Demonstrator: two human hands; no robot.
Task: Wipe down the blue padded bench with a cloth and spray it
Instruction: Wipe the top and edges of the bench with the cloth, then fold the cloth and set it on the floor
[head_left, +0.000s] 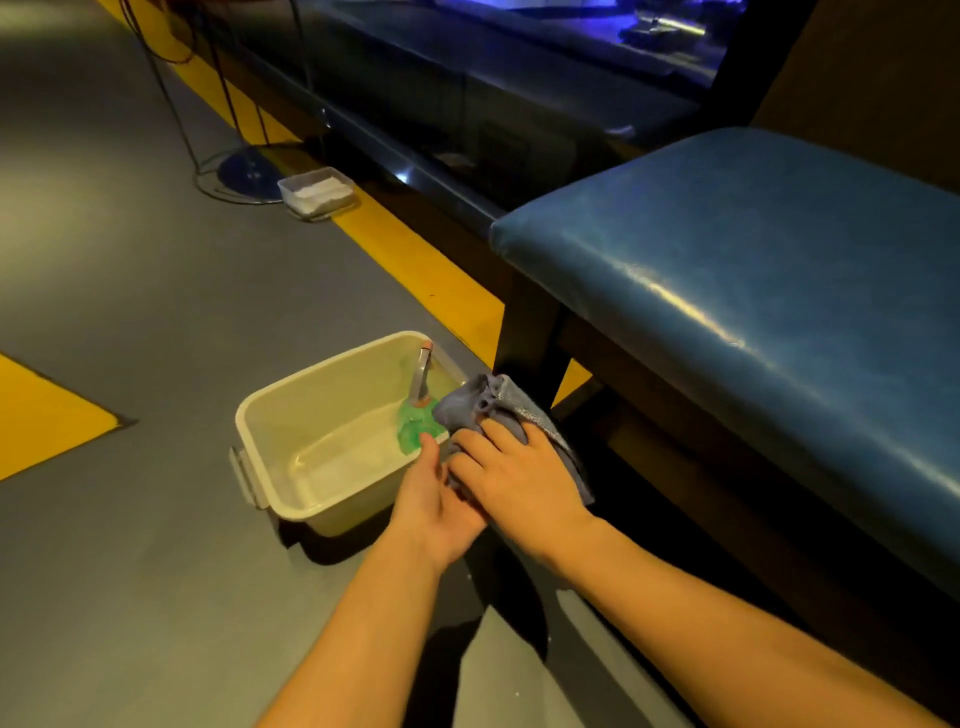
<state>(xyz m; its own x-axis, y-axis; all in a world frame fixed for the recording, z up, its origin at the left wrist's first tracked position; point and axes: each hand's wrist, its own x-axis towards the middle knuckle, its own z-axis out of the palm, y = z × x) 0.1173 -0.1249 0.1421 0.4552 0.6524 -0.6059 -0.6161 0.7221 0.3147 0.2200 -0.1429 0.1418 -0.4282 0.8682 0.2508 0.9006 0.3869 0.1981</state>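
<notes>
The blue padded bench (753, 291) fills the right side, its glossy seat on a dark wooden frame. A grey cloth (491, 402) is bunched between both hands just left of the bench leg. My right hand (511, 478) lies on top of the cloth and grips it. My left hand (439, 506) holds it from below, palm up. A green spray bottle (418, 415) with a pale nozzle leans inside the cream plastic tub (275, 410) on the floor, right behind the cloth.
The floor is grey with yellow stripes (415, 260) along a dark counter base (415, 119). A small white container (317, 192) and a round stand base (244, 171) with cables sit farther back on the left.
</notes>
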